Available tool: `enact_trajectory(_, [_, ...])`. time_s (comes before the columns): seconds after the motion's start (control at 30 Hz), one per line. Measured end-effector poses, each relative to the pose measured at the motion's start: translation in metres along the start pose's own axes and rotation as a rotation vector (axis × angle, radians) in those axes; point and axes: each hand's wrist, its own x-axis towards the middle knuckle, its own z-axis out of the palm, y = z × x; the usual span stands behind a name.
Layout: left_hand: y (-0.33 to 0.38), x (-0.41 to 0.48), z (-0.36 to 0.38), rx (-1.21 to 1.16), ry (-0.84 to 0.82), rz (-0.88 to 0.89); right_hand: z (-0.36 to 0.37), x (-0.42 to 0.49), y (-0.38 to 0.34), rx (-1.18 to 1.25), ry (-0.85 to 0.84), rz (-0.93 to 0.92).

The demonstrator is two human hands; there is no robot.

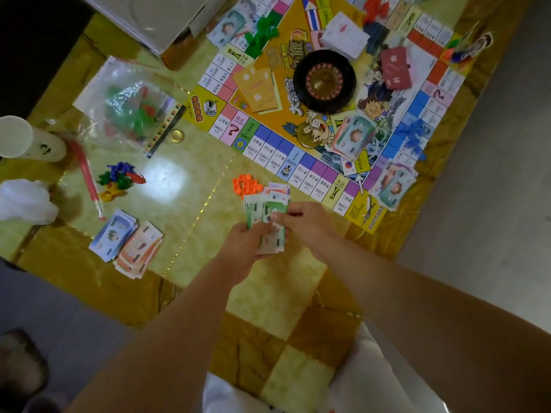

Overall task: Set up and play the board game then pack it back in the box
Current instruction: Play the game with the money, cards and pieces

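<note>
My left hand [244,245] cradles the wad of banknotes [268,214] from below. Its fingers are curled round the near edge, so the stack stays fanned and I can read the top faces. My right hand [304,222] comes in from the other side. Its thumb and forefinger are pressed together on the green note at the top, the grip I would use to peel off money and count it out. Whether one note or several sit in that pinch I cannot tell, because the paper blurs there.

Just beyond my fingertips more notes lie flat on the table [185,204]. Touching them is a small heap of orange houses [247,184], kept close so I can reach my own property. Further out and to the right lies the board [269,150], opened flat. The roulette wheel [325,80] sits on its middle, and card stacks and bundles of money lie around it.

Well off to the left of my left hand two sorted piles of notes [128,242] lie side by side, blue beside orange. I judge these to be the bank, set apart from the money I hold. Beyond them are loose coloured pawns [119,177] and a clear bag [131,111] with spare pieces in it. I read this as mid-game, with packing not yet begun.
</note>
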Motion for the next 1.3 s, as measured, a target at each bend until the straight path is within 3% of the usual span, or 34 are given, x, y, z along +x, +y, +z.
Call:
enact_trajectory(0.2, [0.001,0.008,-0.009,0.037,0.091,0.015,-0.003,0.004,-0.008,-0.007,0.052,-0.043])
enact_trajectory(0.43, [0.002,0.017,-0.036,0.156,0.317,0.222,0.01,0.027,-0.003,-0.059,0.171,-0.035])
enact_trajectory(0.6, [0.01,0.02,-0.028,0.144,0.196,0.218,0.009,0.03,-0.001,-0.274,0.298,-0.16])
enact_trajectory(0.7, [0.016,0.025,-0.012,0.152,0.19,0.203,-0.002,0.026,-0.006,-0.168,0.289,-0.251])
enact_trajectory(0.87, [0.034,0.028,0.039,0.21,0.104,0.193,-0.038,0.021,-0.022,0.039,0.094,-0.229])
enact_trajectory(1.07, [0.059,0.038,0.1,0.212,0.057,0.114,-0.096,0.029,-0.038,0.034,0.171,-0.26])
enact_trajectory(1.3, [0.063,0.058,0.162,0.481,0.053,0.103,-0.159,0.04,-0.023,-0.006,0.231,-0.147])
